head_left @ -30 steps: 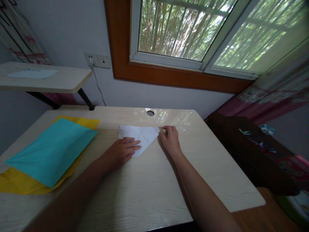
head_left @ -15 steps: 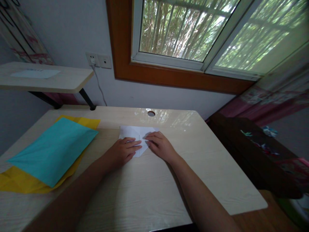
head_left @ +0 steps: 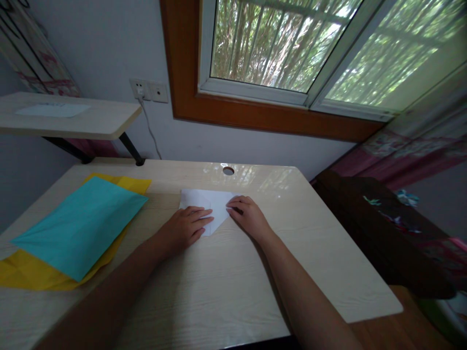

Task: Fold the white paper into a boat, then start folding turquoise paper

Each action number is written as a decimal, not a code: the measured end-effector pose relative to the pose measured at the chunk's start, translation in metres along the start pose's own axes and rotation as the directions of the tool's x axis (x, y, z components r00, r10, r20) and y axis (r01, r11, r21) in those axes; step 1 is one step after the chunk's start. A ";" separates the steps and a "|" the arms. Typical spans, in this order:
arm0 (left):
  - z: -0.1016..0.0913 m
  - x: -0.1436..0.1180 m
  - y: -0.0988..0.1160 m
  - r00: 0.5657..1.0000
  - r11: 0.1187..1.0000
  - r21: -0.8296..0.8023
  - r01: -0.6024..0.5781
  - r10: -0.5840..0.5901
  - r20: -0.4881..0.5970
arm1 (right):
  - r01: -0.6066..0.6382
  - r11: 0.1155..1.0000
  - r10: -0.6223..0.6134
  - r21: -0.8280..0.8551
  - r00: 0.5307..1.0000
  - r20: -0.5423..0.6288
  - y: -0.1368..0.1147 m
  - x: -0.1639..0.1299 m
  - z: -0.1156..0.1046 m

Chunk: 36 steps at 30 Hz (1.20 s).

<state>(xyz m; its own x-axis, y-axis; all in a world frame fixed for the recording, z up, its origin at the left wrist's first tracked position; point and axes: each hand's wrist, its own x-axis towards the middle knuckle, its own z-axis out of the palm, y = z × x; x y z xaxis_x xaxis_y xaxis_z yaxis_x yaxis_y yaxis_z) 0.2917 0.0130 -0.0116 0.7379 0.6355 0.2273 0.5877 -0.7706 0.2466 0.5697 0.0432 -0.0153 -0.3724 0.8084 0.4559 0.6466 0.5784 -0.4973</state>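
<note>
A small piece of folded white paper (head_left: 219, 200) lies on the pale wooden desk in front of me, its lower edge coming to a point. My left hand (head_left: 188, 226) rests flat across the paper's lower left part, fingers stretched out and slightly apart, covering some of it. At the paper's right edge, my right hand (head_left: 250, 216) has thumb and fingers brought together on the sheet in a pinch. The fingers partly hide that corner.
On the left of the desk (head_left: 310, 272), a turquoise sheet (head_left: 83, 223) lies over a yellow sheet (head_left: 32, 272). A raised shelf (head_left: 109, 119) carries a white paper (head_left: 53, 110). The desk has a round cable hole (head_left: 228, 171) near its back edge. A dark bench (head_left: 365, 214) stands to the right.
My right hand has moved a little rightward, from near the paper's middle to its right edge. The left hand has stayed nearly still on the paper.
</note>
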 end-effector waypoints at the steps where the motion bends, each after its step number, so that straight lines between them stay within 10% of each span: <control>1: 0.000 0.000 0.000 1.000 1.000 -0.007 0.001 -0.001 -0.001 | -0.016 1.000 0.016 -0.003 1.000 -0.004 0.001 0.000 0.000; 26: -0.004 0.000 0.003 1.000 0.999 -0.036 0.031 -0.031 0.005 | -0.330 0.942 0.309 -0.055 0.922 -0.232 0.021 -0.003 -0.003; 36: -0.005 0.000 0.005 0.999 0.999 -0.024 0.045 -0.045 0.006 | -0.173 0.985 0.166 0.002 0.942 -0.292 -0.024 0.003 -0.005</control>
<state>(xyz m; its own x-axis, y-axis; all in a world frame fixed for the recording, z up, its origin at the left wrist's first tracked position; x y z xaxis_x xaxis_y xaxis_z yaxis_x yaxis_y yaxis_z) 0.2929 0.0095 -0.0057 0.7129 0.6691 0.2099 0.6121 -0.7398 0.2793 0.5565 0.0317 0.0018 -0.0495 0.8253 0.5625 0.6999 0.4305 -0.5700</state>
